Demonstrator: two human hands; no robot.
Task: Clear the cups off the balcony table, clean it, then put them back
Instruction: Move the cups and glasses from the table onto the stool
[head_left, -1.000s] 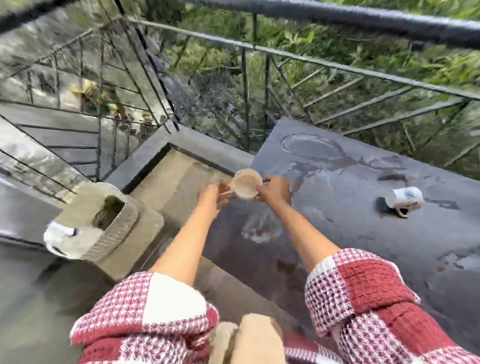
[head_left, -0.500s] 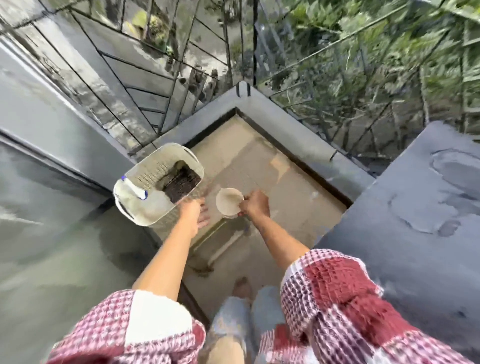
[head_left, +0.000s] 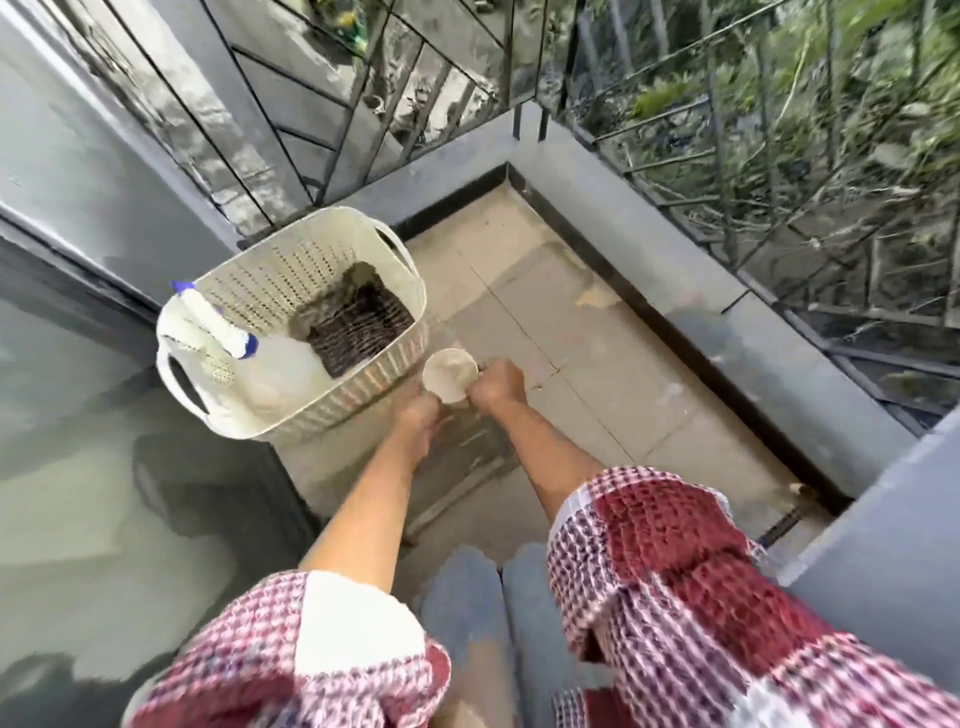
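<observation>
A small cream cup (head_left: 448, 375) hangs upright over the tiled balcony floor, just to the right of a white plastic basket (head_left: 358, 387). My right hand (head_left: 497, 385) grips the cup at its right side, where the handle is hidden by my fingers. My left hand (head_left: 420, 417) is curled against the cup's lower left side; whether it grips the cup is unclear. Only a grey corner of the balcony table (head_left: 883, 525) shows at the lower right. No other cup is in view.
The basket stands on the floor by a grey wall and holds a white roll with blue ends (head_left: 213, 325), white cloth and a dark woven piece (head_left: 358, 327). A low grey ledge (head_left: 649, 260) with black metal railings borders the floor. My knees are below.
I have turned left, away from the table, so the second cup has left the view. The cup in my hands has come down and now hangs beside the basket's right wall.
</observation>
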